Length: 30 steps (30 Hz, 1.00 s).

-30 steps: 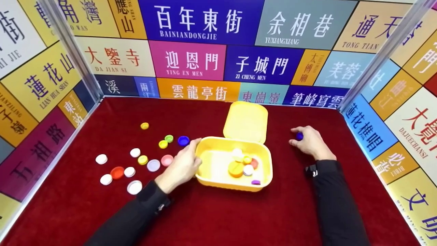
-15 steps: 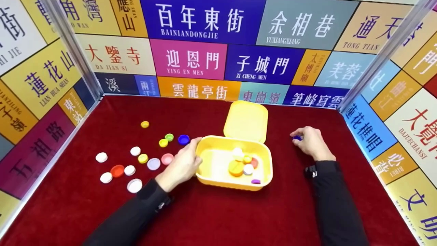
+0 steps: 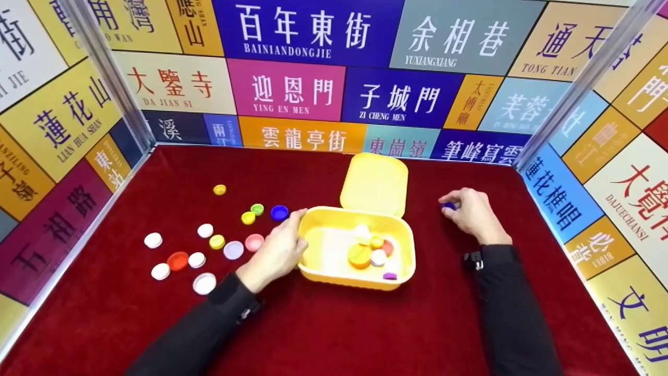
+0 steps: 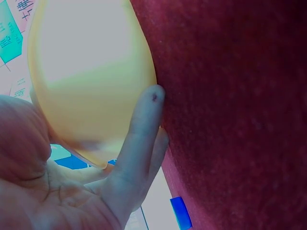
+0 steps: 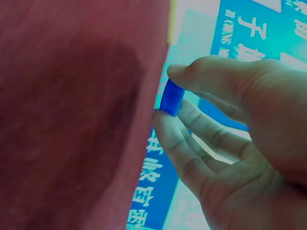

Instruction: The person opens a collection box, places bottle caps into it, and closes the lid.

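My left hand (image 3: 276, 256) grips the left wall of a yellow plastic box (image 3: 334, 280), its fingers outside against the wall in the left wrist view. Several bottle caps lie inside the box, among them an orange cap (image 3: 359, 257), a small white cap (image 3: 379, 257) and a purple cap (image 3: 390, 276). To the right of the box, my right hand (image 3: 474, 215) pinches a blue bottle cap (image 5: 171, 97) between thumb and fingertips, low at the red cloth. Fingers hide part of that cap in the head view.
The box's yellow lid (image 3: 374, 184) lies folded back behind it. Left of the box, several loose caps are spread over the red cloth (image 3: 334, 329), including a red cap (image 3: 178, 261), a dark blue cap (image 3: 279, 213) and a lilac cap (image 3: 233, 250). Printed panels (image 3: 292, 94) wall the table.
My right thumb and fingers have drawn together on the blue cap, which sits a little further left than a second ago. The left hand and the box stay in place.
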Each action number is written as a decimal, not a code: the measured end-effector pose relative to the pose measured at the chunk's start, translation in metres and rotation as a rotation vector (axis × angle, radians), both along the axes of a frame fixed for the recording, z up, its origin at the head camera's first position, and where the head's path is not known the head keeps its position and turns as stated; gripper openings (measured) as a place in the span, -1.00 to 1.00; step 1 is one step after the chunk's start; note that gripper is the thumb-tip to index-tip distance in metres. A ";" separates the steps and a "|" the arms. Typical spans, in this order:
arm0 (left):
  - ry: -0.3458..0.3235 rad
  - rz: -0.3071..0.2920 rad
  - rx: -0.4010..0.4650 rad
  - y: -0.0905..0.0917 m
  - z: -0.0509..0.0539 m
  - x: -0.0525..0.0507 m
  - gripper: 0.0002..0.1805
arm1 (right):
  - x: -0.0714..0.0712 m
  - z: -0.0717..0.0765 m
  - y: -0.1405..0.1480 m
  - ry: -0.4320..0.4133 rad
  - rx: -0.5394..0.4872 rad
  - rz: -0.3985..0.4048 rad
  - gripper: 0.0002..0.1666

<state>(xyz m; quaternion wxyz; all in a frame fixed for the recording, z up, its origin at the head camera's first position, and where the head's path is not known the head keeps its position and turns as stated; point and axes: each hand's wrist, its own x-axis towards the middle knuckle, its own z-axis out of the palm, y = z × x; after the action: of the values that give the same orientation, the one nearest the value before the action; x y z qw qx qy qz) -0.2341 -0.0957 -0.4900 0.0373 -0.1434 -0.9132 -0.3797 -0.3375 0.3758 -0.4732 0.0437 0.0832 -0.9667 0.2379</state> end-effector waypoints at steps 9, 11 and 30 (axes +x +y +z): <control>0.002 -0.002 0.000 0.000 -0.001 0.000 -0.28 | 0.010 0.020 -0.028 0.080 -0.032 0.062 -0.71; -0.001 -0.002 0.001 0.000 -0.001 0.000 -0.28 | 0.012 0.024 -0.035 0.098 -0.039 0.081 -0.72; -0.009 0.002 0.001 0.000 -0.001 -0.001 -0.27 | 0.046 0.050 -0.106 0.188 -0.087 0.328 -0.75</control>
<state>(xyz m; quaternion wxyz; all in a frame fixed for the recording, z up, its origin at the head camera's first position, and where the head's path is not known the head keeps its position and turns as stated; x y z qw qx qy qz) -0.2350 -0.0954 -0.4915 0.0334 -0.1407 -0.9133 -0.3809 -0.2912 0.2698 -0.4235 0.0980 0.2594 -0.9207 0.2748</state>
